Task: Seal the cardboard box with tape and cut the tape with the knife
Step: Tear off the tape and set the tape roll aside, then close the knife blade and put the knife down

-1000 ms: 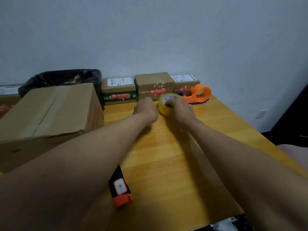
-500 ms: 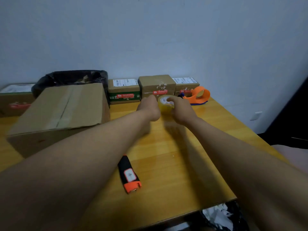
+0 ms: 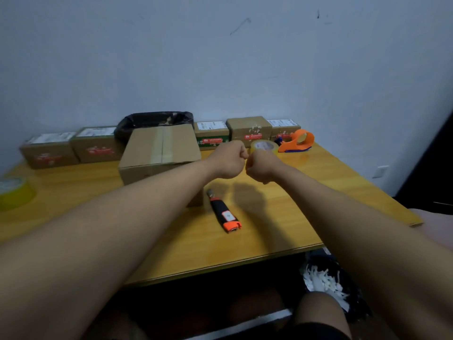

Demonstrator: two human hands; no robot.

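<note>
A brown cardboard box point(image 3: 159, 150) with a strip of tape along its top seam stands on the wooden table point(image 3: 282, 217), left of centre. A yellowish tape roll point(image 3: 266, 146) lies flat near the back, just behind my hands. My left hand point(image 3: 226, 160) and my right hand point(image 3: 261, 166) are both closed into fists above the table. Their knuckles touch each other, and I see nothing in either. A black and orange utility knife point(image 3: 224, 212) lies on the table below my hands, beside the box's near corner.
An orange tape dispenser point(image 3: 297, 141) sits at the back right. Several small labelled parcels point(image 3: 248, 130) line the wall. A black bin bag point(image 3: 154, 120) stands behind the box. Another yellow tape roll point(image 3: 13, 192) lies at the far left. Shredded paper point(image 3: 323, 280) lies under the table.
My hands have left the tape roll, drawn back toward me and closed into fists that touch. The roll stays on the table. The view has pulled back and shows more table.
</note>
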